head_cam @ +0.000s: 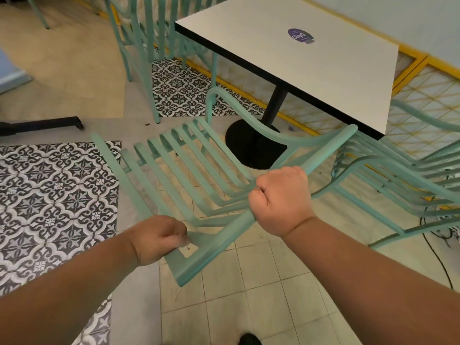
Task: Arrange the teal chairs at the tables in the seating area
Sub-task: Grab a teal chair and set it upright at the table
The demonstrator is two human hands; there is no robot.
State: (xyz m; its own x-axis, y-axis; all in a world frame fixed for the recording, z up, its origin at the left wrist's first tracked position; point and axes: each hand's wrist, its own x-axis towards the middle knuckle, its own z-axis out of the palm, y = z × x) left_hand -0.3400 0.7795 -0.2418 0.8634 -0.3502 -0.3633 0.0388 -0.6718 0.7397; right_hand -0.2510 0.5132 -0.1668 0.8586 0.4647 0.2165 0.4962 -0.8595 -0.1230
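The right hand (280, 197) is closed in a tight fist around the top bar of a teal chair (189, 170). The left hand (159, 239) is also closed, and it grips the same bar near its lower corner. Both bare arms reach in from the bottom of the view.

The chair has long flat slats and a curved armrest. It is tipped over at a slant in front of the person, and its top bar runs up to the near corner of a table (331, 78). It is not clear if the bar touches that corner.

The table has a white square top with a black edge. It stands on a black post with a round black base (251, 148). A round purple sticker (300, 36) sits on the top, near the far edge.

Just right of the held chair, by the near right corner of the table, is a stack of teal chairs (398, 180). More teal chairs (146, 36) stand past the far left corner of the table.

The floor has plain pale tiles and patches of black and white patterned tiles (57, 195). A black cable (438, 260) lies on the floor on the right. A dark shoe tip (250, 339) shows at the bottom edge.
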